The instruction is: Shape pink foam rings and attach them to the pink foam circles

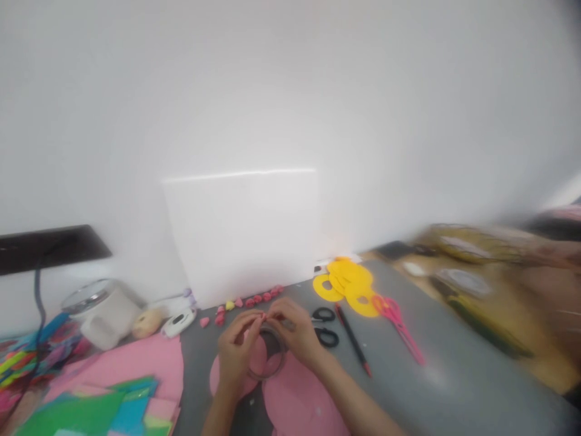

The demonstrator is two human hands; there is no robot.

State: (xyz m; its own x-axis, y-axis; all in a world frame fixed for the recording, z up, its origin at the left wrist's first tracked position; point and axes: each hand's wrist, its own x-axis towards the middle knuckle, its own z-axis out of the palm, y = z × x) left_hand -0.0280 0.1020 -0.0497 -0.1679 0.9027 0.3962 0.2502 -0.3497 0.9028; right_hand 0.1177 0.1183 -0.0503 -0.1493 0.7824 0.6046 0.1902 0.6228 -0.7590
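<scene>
Bare left hand [236, 344] and bare right hand [297, 334], 2 slim, bare forearms [356, 396]

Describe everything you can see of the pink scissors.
The pink scissors lie flat on the grey tabletop, looped handles overlapping a yellow paper piece, slim pink length pointing right and toward the person. They look closed. No hand touches them. Blur hides the pivot and the material.

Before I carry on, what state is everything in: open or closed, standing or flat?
left hand: fingertips pinched
right hand: fingertips pinched
pink scissors: appear closed, lying flat
black scissors: handles apart, blades hidden
white panel: standing upright
pencil: lying flat
yellow cutouts: overlapping in a pile
colored sheets: lying overlapped
white appliance: upright, lid unclear
</scene>
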